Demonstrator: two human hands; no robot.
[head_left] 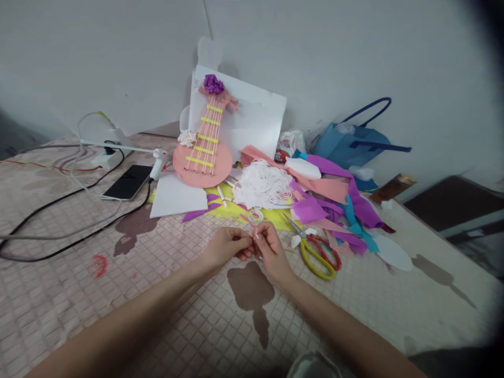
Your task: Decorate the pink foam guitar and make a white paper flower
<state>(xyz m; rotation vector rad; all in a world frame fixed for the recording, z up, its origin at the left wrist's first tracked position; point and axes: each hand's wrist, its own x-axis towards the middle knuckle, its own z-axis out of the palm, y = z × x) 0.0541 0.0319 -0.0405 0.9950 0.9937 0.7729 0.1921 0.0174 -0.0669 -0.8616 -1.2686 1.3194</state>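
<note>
- The left hand [229, 245] and right hand [273, 254] meet fingertip to fingertip above the worktop [165, 299], thumbs and fingers pinched; whatever sits between them is hidden.
- A thin pink strip [247, 220] shows just beyond the fingertips; whether it is held or lies behind them, I cannot tell.
- Small scraps under the white string heap [263, 184] are hard to make out; a pale object [314, 366] is cut off at the bottom edge, and the right edge is dark.
- The strip's long axis slants from upper left down to the right, its lower end toward the right hand.
- Scissors [308, 244] lie right of the right hand, blades pointing up and left.
- The worktop bears a small-square pattern with brown leaf-like shapes; it stands against a plain grey wall [354, 47].
</note>
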